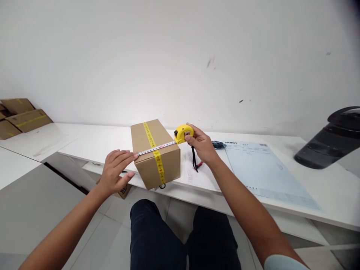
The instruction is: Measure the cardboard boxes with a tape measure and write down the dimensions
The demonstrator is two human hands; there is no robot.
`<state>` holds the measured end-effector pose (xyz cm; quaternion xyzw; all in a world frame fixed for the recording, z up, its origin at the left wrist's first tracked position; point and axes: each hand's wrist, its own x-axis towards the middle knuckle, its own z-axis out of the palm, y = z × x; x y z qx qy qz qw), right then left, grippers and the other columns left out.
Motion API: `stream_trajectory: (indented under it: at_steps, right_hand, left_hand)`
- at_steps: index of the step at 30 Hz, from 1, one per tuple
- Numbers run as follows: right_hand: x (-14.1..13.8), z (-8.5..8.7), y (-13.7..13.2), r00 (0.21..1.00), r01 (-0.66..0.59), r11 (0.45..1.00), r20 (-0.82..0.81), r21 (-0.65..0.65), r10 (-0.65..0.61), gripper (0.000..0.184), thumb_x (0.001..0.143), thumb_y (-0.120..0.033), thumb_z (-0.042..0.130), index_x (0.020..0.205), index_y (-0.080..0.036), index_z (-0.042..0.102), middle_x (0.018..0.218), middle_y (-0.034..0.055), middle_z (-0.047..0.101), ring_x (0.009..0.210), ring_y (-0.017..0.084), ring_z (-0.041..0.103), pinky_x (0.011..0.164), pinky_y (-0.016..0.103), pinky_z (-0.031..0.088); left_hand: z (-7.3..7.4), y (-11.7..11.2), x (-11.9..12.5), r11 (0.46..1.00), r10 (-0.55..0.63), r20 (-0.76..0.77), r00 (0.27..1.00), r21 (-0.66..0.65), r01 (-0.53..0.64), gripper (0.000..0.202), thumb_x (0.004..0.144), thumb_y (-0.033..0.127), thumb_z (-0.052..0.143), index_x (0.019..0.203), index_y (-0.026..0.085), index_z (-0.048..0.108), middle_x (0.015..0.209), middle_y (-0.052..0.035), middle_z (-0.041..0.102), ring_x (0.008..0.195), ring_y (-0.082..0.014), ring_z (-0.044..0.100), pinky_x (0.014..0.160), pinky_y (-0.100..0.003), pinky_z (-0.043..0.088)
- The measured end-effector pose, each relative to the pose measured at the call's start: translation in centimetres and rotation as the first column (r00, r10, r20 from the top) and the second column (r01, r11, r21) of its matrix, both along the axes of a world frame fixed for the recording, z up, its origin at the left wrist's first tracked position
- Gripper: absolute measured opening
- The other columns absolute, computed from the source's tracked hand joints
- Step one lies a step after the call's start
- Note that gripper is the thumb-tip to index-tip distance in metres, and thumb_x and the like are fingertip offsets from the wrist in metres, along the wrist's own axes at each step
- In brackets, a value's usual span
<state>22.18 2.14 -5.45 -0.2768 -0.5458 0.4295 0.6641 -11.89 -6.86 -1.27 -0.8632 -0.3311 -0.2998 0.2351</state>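
While you sit at the desk (pixel 92 146), a yellow tape measure (pixel 183 134) is stretched across a cardboard box (pixel 157 165).
Nearest you, your left hand (pixel 114 172) lays its fingers (pixel 128 154) out flat, pinning the tape's end at the box's top left edge. The box stands at the desk's front edge. The white tape (pixel 165 146) crosses the box top to the case, clenched in your right hand (pixel 201 147). Farther right lies a pale blue sheet (pixel 261 168); more boxes (pixel 24 118) sit far left.
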Motion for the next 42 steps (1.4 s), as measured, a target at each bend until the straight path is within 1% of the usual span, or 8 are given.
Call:
stream_trajectory:
  at_steps: [7,14,23,28,32,35,38,42]
  right_hand:
    - [1.0,-0.1,0.1,0.984,0.052,0.998,0.168,0.02,-0.055,0.067,0.082,-0.058,0.074,0.138,-0.027,0.057,0.124,0.0053,0.07,0.104,0.02,0.064,0.073,0.028,0.054]
    - [1.5,2.0,-0.2,0.959,0.018,0.999,0.285,-0.048,-0.004,0.064,0.078,-0.063,0.077,0.128,-0.027,0.061,0.106,0.004,0.073,0.086,0.019,0.066,0.073,0.031,0.054]
    - [0.7,4.9,0.8,0.896,0.01,0.947,0.424,-0.32,0.134,0.052,0.087,-0.07,0.061,0.092,-0.019,0.07,0.084,0.0054,0.071,0.061,0.012,0.056,0.057,0.025,0.044]
    - [0.2,4.3,1.2,0.893,-0.012,0.953,0.426,-0.303,0.147,0.055,0.088,-0.072,0.056,0.105,-0.021,0.067,0.098,0.007,0.071,0.069,0.015,0.063,0.06,0.025,0.048]
    - [1.2,1.8,1.9,0.861,0.081,0.985,0.508,-0.152,0.008,0.067,0.1,-0.069,0.021,0.144,-0.025,0.046,0.131,0.0121,0.065,0.101,0.022,0.069,0.074,0.03,0.057]
    - [4.0,-0.6,2.5,0.376,0.281,0.951,0.897,0.127,-0.231,0.062,0.106,-0.042,0.001,0.155,-0.02,0.032,0.138,0.0174,0.061,0.111,0.024,0.067,0.082,0.036,0.056]
    - [7.8,-2.9,2.7,-0.159,0.222,0.948,0.968,0.228,-0.195,0.052,0.102,-0.022,0.028,0.151,-0.019,0.045,0.119,0.0177,0.07,0.098,0.03,0.069,0.076,0.039,0.051]
    - [11.6,-5.2,2.3,-0.315,0.19,0.973,0.947,0.132,-0.067,0.059,0.088,-0.01,0.049,0.145,-0.022,0.057,0.108,0.0181,0.072,0.076,0.028,0.065,0.066,0.035,0.041]
  left_hand:
    - [-4.7,1.3,3.6,0.996,0.085,0.271,0.959,0.011,-0.092,0.087,0.085,0.081,0.047,0.149,0.022,0.044,0.129,-0.0185,0.053,0.125,-0.037,0.05,0.115,-0.056,0.037]
    - [-6.4,4.0,7.1,0.969,-0.079,0.644,0.761,0.227,-0.092,0.034,0.091,0.049,0.062,0.112,0.022,0.067,0.107,-0.0108,0.054,0.107,-0.0278,0.056,0.097,-0.048,0.049]
    - [-7.1,3.8,7.0,0.961,-0.079,0.675,0.733,0.246,-0.124,0.026,0.092,0.038,0.062,0.111,0.023,0.07,0.108,-0.0096,0.057,0.105,-0.0256,0.059,0.094,-0.046,0.051]
    - [-7.3,3.4,7.0,0.958,-0.072,0.685,0.725,0.251,-0.142,0.025,0.092,0.038,0.063,0.111,0.023,0.07,0.109,-0.0095,0.058,0.105,-0.0254,0.059,0.095,-0.045,0.05]
    - [-7.1,3.0,7.4,0.959,-0.03,0.684,0.729,0.226,-0.173,0.026,0.092,0.038,0.062,0.112,0.023,0.07,0.11,-0.0097,0.059,0.106,-0.0255,0.059,0.096,-0.045,0.05]
    - [-6.7,2.9,7.7,0.961,0.016,0.686,0.727,0.189,-0.2,0.026,0.093,0.038,0.061,0.113,0.023,0.07,0.11,-0.0098,0.059,0.107,-0.0255,0.059,0.097,-0.045,0.05]
    - [-6.6,2.9,7.8,0.963,0.02,0.674,0.739,0.187,-0.196,0.028,0.094,0.041,0.06,0.113,0.022,0.069,0.11,-0.0106,0.058,0.108,-0.0257,0.058,0.097,-0.045,0.051]
    - [-6.5,3.9,7.9,0.973,-0.007,0.667,0.745,0.175,-0.148,0.031,0.097,0.044,0.057,0.113,0.02,0.068,0.111,-0.0116,0.054,0.112,-0.0257,0.056,0.099,-0.047,0.049]
